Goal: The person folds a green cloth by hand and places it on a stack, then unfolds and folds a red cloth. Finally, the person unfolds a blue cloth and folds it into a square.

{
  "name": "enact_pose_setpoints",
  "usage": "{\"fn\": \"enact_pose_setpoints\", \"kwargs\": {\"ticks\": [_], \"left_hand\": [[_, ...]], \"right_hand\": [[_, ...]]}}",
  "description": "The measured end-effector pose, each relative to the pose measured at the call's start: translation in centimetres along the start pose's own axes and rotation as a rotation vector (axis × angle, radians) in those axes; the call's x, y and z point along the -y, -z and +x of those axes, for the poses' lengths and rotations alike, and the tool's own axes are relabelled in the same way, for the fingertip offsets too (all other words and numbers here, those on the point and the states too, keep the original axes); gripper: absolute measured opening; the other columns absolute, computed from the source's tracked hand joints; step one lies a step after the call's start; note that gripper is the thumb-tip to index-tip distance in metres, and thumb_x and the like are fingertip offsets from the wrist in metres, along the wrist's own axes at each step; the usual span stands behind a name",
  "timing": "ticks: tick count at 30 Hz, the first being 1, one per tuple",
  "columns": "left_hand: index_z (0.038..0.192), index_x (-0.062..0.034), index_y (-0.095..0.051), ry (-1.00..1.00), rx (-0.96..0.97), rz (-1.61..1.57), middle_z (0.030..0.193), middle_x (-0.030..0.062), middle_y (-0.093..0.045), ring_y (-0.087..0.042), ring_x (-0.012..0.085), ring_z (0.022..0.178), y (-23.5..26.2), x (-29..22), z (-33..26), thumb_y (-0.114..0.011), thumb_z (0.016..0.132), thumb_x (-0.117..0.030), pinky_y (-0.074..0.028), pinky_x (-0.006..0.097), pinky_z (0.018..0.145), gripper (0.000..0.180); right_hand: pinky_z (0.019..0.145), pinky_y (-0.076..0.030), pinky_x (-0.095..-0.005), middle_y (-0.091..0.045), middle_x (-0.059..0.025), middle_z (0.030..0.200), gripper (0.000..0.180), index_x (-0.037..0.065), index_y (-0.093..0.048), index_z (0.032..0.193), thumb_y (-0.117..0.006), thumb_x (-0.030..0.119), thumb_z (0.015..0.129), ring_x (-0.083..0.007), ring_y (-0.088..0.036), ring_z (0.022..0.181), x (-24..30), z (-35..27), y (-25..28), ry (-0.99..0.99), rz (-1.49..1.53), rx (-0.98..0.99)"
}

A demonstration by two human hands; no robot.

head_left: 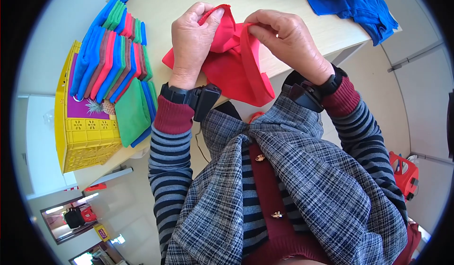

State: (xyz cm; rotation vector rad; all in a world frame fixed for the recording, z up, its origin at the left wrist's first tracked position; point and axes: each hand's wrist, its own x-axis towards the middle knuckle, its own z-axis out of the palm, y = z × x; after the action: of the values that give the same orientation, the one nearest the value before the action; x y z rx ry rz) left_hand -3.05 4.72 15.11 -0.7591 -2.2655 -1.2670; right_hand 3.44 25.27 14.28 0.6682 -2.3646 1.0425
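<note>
A red cloth (pixel 231 76) hangs between my two hands over the table's near edge, its lower part drooping toward my lap. My left hand (pixel 193 38) pinches one upper edge between thumb and fingers. On the other side, my right hand (pixel 283 33) grips a folded band of the same cloth, thumb against fingers. The cloth is bunched in the middle, so part of its shape is hidden. Both wrists carry black strapped devices.
Folded cloths (pixel 111 61) in blue, green, red and brown stand in rows at the left, beside a yellow crate (pixel 90 139). Loose blue and green cloths (pixel 347 5) lie at the far right of the pale table (pixel 153 14). A red plastic stool (pixel 404 175) stands at the right.
</note>
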Motion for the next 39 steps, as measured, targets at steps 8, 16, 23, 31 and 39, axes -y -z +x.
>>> {"fn": "enact_pose_setpoints", "kwargs": {"ticks": [8,16,23,31,39], "left_hand": [[0.090,0.0005,-0.067,-0.081,-0.090,-0.044,0.079,0.0075,-0.070,-0.065,0.0135,0.068,-0.8,-3.1,-1.6,-0.069,0.095,-0.016,-0.054,0.028,0.064,0.017],[0.092,0.0004,-0.067,0.088,-0.177,-0.338,0.078,0.0048,-0.069,-0.061,0.0096,0.068,-2.4,-4.2,-2.0,-0.068,0.096,-0.011,-0.053,0.026,0.063,0.012],[0.095,0.0005,-0.067,-0.012,-0.122,-0.224,0.078,0.0063,-0.069,-0.062,0.0105,0.068,-1.1,-4.3,-2.3,-0.067,0.095,-0.009,-0.053,0.027,0.064,0.009],[0.096,0.0004,-0.067,-0.168,-0.147,-0.024,0.081,0.0137,-0.071,-0.069,0.0233,0.070,-0.7,-4.1,-3.2,-0.064,0.095,-0.006,-0.055,0.031,0.065,0.007],[0.097,-0.0002,-0.067,-0.145,-0.180,0.010,0.084,0.0172,-0.070,-0.068,0.0319,0.072,-1.9,-3.0,-3.0,-0.064,0.095,-0.006,-0.055,0.035,0.065,0.007]], "right_hand": [[0.073,-0.058,-0.0250,-0.068,-0.0091,0.094,0.015,0.005,-0.067,0.111,-0.066,0.004,0.095,-0.0185,-0.070,0.085,0.3,1.0,-0.4,0.136,-0.007,-0.199],[0.080,-0.059,-0.0250,-0.067,-0.0041,0.092,0.023,0.008,-0.065,0.119,-0.061,0.000,0.098,-0.0140,-0.067,0.084,1.8,0.8,-1.7,-0.038,0.396,-0.232],[0.079,-0.059,-0.0257,-0.068,-0.0050,0.095,0.026,0.008,-0.067,0.123,-0.061,0.001,0.098,-0.0145,-0.068,0.085,2.6,1.4,-1.5,-0.054,0.326,-0.227],[0.077,-0.059,-0.0271,-0.069,-0.0088,0.101,0.022,0.007,-0.069,0.118,-0.061,0.004,0.098,-0.0189,-0.069,0.089,2.1,1.3,-2.4,0.057,0.221,-0.233],[0.077,-0.059,-0.0281,-0.070,-0.0098,0.102,0.020,0.006,-0.070,0.116,-0.061,0.004,0.098,-0.0213,-0.069,0.089,1.1,1.4,-3.2,0.065,0.151,-0.278]]}}
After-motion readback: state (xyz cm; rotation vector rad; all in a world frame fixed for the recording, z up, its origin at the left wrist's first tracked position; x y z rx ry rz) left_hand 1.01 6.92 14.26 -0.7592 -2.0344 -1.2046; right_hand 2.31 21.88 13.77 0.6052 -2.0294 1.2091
